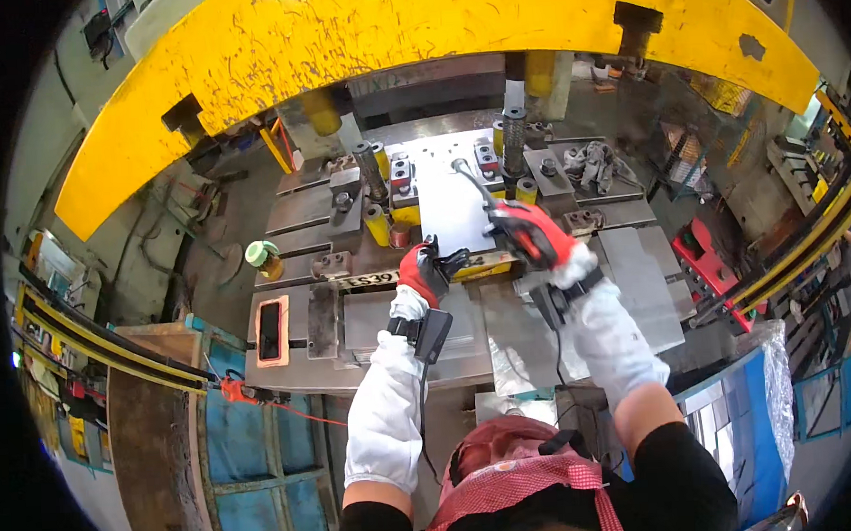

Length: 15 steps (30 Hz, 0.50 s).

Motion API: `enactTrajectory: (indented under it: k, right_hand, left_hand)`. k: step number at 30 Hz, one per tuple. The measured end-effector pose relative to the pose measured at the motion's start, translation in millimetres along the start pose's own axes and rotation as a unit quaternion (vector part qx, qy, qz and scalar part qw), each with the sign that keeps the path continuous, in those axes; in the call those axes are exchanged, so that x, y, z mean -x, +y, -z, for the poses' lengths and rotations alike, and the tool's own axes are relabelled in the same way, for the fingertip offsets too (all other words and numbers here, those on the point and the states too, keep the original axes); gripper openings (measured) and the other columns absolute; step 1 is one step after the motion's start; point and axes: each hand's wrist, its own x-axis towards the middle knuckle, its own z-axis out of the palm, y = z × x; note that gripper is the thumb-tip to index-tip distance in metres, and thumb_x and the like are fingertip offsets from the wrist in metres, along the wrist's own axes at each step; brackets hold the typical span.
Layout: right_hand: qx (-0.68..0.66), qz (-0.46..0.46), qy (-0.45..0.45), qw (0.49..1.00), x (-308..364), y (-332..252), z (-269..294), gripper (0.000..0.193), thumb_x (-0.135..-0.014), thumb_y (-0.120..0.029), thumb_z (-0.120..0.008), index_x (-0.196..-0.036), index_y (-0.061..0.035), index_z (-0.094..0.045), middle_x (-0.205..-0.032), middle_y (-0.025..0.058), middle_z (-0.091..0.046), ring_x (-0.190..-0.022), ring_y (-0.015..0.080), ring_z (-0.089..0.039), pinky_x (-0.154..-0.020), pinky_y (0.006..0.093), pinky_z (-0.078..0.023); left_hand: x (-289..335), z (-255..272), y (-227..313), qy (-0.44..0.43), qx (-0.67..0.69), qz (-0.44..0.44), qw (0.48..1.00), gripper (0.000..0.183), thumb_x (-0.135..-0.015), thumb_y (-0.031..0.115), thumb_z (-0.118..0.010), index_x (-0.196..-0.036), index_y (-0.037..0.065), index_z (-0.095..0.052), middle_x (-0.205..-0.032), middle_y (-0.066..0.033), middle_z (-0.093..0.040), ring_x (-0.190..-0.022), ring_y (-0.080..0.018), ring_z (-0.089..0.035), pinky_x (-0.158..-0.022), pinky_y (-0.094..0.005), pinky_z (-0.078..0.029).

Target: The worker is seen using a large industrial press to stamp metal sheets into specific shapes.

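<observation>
Your left hand [424, 273], in a red-and-black glove, pinches the near edge of the metal sheet [453, 207], fingers closed over its lower left corner. Your right hand [529, 232], gloved the same, is clamped around the handle of a thin rod tool [469, 176] whose tip rests on the sheet's upper face, near its far end. The 2 hands are just apart, both at the sheet's near edge. White sleeve guards cover both forearms, and a black strap unit sits at each wrist.

Sheet: flat, pale grey, rectangular, smooth with a dull sheen. It lies in the die bed [412, 171] of the press, between 2 rows of clamp blocks and upright coil springs [514, 138] with yellow guide posts [377, 225].

Handling, as a judgement: stiff, thin for its span, moderately heavy, probably slick on its faces and sharp at cut edges. Take it by the near edge or corner with gloved fingers, thumb on top; keep it level so it does not catch on the posts.

Outward: the steel surface [372, 344] below the die carries more grey plates [635, 275]. A green-topped container [264, 256] stands at left, a slotted orange-rimmed panel [271, 331] below it. The chipped yellow press frame [415, 29] arches overhead.
</observation>
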Motion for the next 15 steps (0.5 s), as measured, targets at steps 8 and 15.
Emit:
enactTrajectory:
  k: [8, 15]
  right_hand:
    - [0.078, 0.133, 0.031, 0.987, -59, 21, 15, 0.018, -0.089, -0.026, -0.053, -0.081, -0.0102, -0.056, -0.062, -0.0062, -0.046, -0.051, 0.0038, -0.041, -0.047, 0.0213, -0.034]
    - [-0.087, -0.158, 0.13, 0.975, 155, 12, 46, 0.038, -0.087, -0.015, -0.055, -0.123, -0.0061, -0.046, -0.079, 0.0033, -0.061, -0.047, 0.0053, -0.046, -0.042, 0.0193, -0.036]
  left_hand:
    - [11, -3, 13, 0.058, 0.225, 0.15, 0.961, 0.026, -0.092, 0.022, -0.046, -0.111, 0.006, -0.05, -0.104, -0.0092, -0.058, -0.084, -0.0288, -0.062, -0.071, -0.0358, -0.056]
    - [-18, -5, 3, 0.053, 0.243, 0.179, 0.952, 0.028, -0.092, 0.024, -0.046, -0.111, 0.004, -0.047, -0.102, -0.013, -0.058, -0.085, -0.0353, -0.061, -0.074, -0.0421, -0.055]
